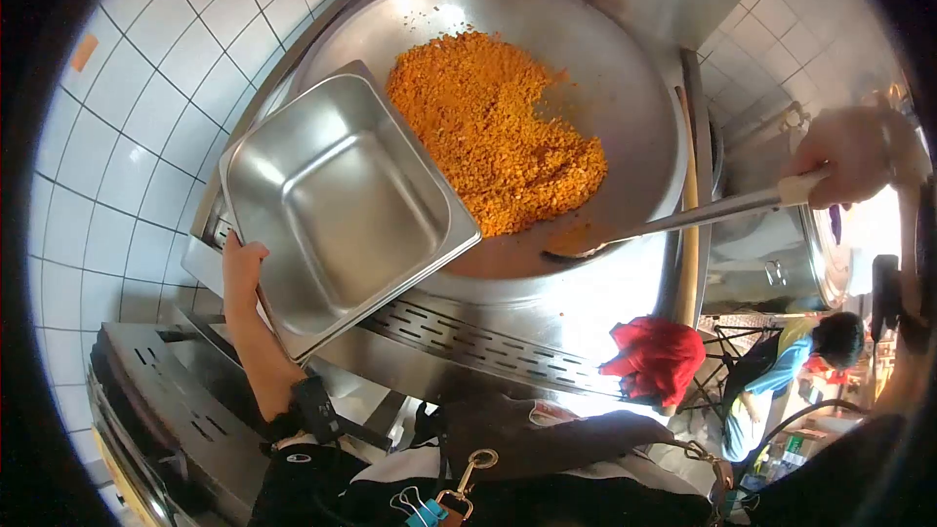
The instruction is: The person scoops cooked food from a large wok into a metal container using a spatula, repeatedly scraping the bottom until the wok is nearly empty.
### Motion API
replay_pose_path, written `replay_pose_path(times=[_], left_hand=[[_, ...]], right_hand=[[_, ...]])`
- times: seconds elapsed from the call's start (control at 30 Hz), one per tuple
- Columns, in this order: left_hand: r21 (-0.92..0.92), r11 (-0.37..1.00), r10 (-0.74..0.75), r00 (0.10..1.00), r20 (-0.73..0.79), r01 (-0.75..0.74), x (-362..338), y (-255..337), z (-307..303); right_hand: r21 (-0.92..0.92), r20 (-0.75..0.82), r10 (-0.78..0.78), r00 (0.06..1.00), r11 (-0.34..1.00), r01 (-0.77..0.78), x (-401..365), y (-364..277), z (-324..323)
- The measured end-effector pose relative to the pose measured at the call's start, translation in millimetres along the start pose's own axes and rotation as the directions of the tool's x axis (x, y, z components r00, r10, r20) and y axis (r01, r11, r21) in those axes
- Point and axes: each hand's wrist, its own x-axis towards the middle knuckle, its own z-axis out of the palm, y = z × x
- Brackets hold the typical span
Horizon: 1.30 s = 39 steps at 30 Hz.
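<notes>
My left hand (242, 268) grips the near left rim of a deep rectangular steel pan (361, 224). The pan is tilted over the left edge of a large round wok (634, 88), and nothing lies in it. Fingers wrapped, my right hand (849, 156) holds the pale grip of a long-handled metal scoop (698, 218). The scoop's head rests low in the wok, at its near right side, beside a heap of orange, crumbly chopped food (498, 137). Some crumbs cling to the wok's far wall.
A wooden stick (689, 263) leans along the wok's right side. A red cloth (659, 361) lies at the front by a slotted steel strip (478, 342). A large steel pot (761, 263) stands on the right. Farther off at lower right is another person (771, 390). White tiles line the left wall.
</notes>
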Motion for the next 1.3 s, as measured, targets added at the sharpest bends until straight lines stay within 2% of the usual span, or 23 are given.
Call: replay_pose_path(times=[0.07,0.13,0.2,0.23,0.27,0.3,0.33,0.43,0.53,0.63,0.7,0.77,0.83,0.87,0.9,0.93,1.0,1.03,1.1,1.13,1.2,1.27,1.3], left_hand=[[0.049,0.999,-0.008,1.0,0.0,0.008,1,-2,-1],[0.093,0.996,-0.009,1.0,0.002,0.008,5,-4,0],[0.139,0.99,0.022,0.999,-0.026,-0.018,8,-10,-4],[0.123,0.992,0.027,1.0,-0.009,-0.026,7,-7,-1],[0.044,0.999,-0.031,0.999,0.016,0.03,2,-2,0],[-0.028,0.995,-0.092,0.995,0.036,0.093,-1,-1,0],[-0.03,0.995,-0.097,0.995,0.036,0.098,-2,-2,0],[0.097,0.995,-0.013,1.0,0.016,0.012,1,-5,-4],[0.086,0.996,-0.035,0.999,0.012,0.034,6,-12,-7],[0.178,0.984,-0.015,1.0,0.018,0.012,5,-10,-6],[-0.053,0.998,0.045,0.999,0.006,-0.044,-1,-8,1],[-0.016,0.999,0.032,0.999,0.032,-0.032,1,-9,-1],[0.011,1.0,0.027,0.999,0.031,-0.028,2,-11,-3],[-0.062,0.998,0.028,0.999,0.036,-0.025,2,-17,-2],[-0.129,0.991,0.03,0.999,0.044,-0.024,3,-21,-4],[-0.123,0.992,0.035,0.999,0.039,-0.03,3,-19,-5],[0.041,0.998,0.051,0.998,0.031,-0.052,1,-14,-4],[0.036,0.998,0.049,0.998,0.029,-0.05,0,-13,-3],[0.016,0.999,0.043,0.999,0.008,-0.043,-2,-13,-2],[0.011,0.999,0.039,0.999,0.005,-0.039,-1,-16,-3],[0.011,0.999,0.033,0.999,0.028,-0.033,3,-23,-4],[-0.015,0.999,0.036,0.999,0.018,-0.036,-2,-15,-1],[-0.039,0.998,0.04,0.999,0.012,-0.039,-3,-11,0]], right_hand=[[-0.044,0.058,-0.011,0.998,0.999,0.013,20,2,-1],[-0.177,0.025,-0.307,0.951,0.935,0.306,64,13,17],[0.022,-0.122,-0.366,0.923,0.928,0.371,102,-7,47],[0.053,-0.145,-0.373,0.916,0.922,0.384,139,-16,66],[-0.043,-0.348,-0.315,0.883,0.946,0.321,164,-27,97],[0.016,-0.232,-0.194,0.953,0.979,0.203,165,-63,93],[0.018,-0.273,-0.264,0.925,0.96,0.28,197,-73,113],[0.077,-0.408,-0.099,0.908,0.987,0.142,241,-122,137],[0.194,-0.518,-0.045,0.854,0.966,0.169,298,-141,149],[0.31,-0.492,-0.009,0.871,0.932,0.185,346,-164,133],[0.339,-0.482,-0.025,0.876,0.916,0.213,375,-169,126],[0.365,-0.467,-0.038,0.883,0.902,0.232,382,-172,129],[0.19,-0.478,-0.23,0.848,0.915,0.355,378,-175,117],[0.186,-0.482,-0.236,0.844,0.914,0.362,374,-170,114],[0.528,-0.422,-0.211,0.882,0.733,0.428,356,-157,107],[0.795,-0.352,-0.214,0.911,0.446,0.412,341,-144,101],[0.889,-0.296,-0.349,0.889,0.238,0.39,329,-115,99],[0.888,-0.296,-0.348,0.89,0.243,0.391,323,-103,100],[0.929,-0.298,-0.481,0.824,-0.345,0.135,308,-83,107],[0.931,-0.296,-0.482,0.825,-0.338,0.137,302,-73,110],[0.901,-0.333,-0.586,0.738,-0.429,0.066,288,-55,115],[0.941,-0.293,-0.546,0.785,-0.31,0.136,250,-37,120],[0.956,-0.294,-0.537,0.791,-0.19,0.226,231,-27,122]])
